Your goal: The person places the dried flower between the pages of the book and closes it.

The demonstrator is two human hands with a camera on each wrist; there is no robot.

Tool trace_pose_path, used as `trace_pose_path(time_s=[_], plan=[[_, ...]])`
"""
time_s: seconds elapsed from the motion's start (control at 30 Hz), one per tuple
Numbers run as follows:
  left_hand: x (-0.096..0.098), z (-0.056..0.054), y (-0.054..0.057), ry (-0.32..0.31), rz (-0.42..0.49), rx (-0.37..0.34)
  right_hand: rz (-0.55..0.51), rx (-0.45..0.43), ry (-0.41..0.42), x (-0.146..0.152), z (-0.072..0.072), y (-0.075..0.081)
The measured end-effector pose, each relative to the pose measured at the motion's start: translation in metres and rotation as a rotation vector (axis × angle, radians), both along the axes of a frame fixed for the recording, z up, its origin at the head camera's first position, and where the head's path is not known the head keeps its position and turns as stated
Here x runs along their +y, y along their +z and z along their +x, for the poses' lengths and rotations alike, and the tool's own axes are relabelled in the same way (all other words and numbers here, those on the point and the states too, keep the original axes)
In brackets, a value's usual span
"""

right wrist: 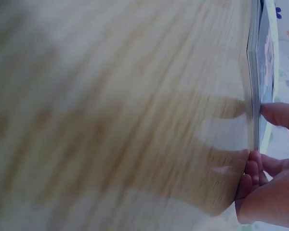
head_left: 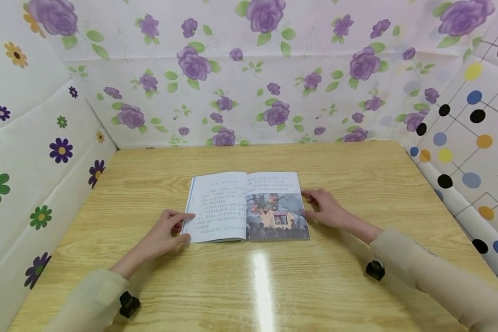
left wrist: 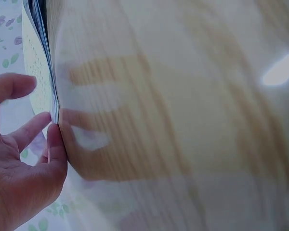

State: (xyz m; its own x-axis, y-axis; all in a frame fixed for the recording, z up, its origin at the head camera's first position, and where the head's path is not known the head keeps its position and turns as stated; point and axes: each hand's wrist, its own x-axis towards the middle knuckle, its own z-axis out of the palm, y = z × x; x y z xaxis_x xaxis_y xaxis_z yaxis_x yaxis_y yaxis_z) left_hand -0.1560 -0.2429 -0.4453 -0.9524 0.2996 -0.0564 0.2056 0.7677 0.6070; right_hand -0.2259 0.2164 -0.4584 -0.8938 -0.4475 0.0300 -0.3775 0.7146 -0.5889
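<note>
An open book [head_left: 220, 198] lies on the wooden table, text on its left page and a coloured picture [head_left: 278, 216] on the lower right page. At its left edge, my left hand [head_left: 166, 234] holds the book, one finger extended over the page. In the left wrist view, fingertips [left wrist: 54, 137] meet the stacked page edges. My right hand [head_left: 325, 210] grips the right edge. The right wrist view shows a digit on the page side, with curled fingers [right wrist: 252, 171] tucked low against the edge.
The wooden table [head_left: 336, 166] shows a bright glare streak in front of the book. Flowered cloth [head_left: 232, 92] hangs behind, a daisy-print sheet [head_left: 25, 152] at left and a dotted sheet [head_left: 460, 124] at right. Small black devices [head_left: 129, 304] are near both wrists.
</note>
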Motion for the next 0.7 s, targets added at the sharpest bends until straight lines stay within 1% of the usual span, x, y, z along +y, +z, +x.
trace_pose_path(time_s=[0.13, 0.23, 0.37, 0.5, 0.6, 0.7], plan=[[0.003, 0.001, -0.002, 0.018, -0.011, 0.027, -0.011, -0.013, 0.045, 0.004, 0.002, 0.0], [0.008, 0.002, -0.001, 0.036, -0.031, 0.043, -0.031, -0.051, 0.102, 0.008, 0.001, 0.001], [0.017, 0.002, 0.007, 0.068, -0.086, 0.045, -0.057, -0.094, 0.166, 0.011, -0.002, 0.003], [0.024, -0.002, 0.014, 0.102, -0.126, 0.015, -0.062, -0.089, 0.18, 0.01, -0.003, 0.003], [0.024, -0.006, 0.014, 0.125, -0.098, -0.032, -0.061, -0.087, 0.179, 0.01, -0.002, 0.003], [0.021, -0.012, 0.012, 0.141, -0.027, -0.079, -0.062, -0.094, 0.17, 0.01, -0.001, 0.005]])
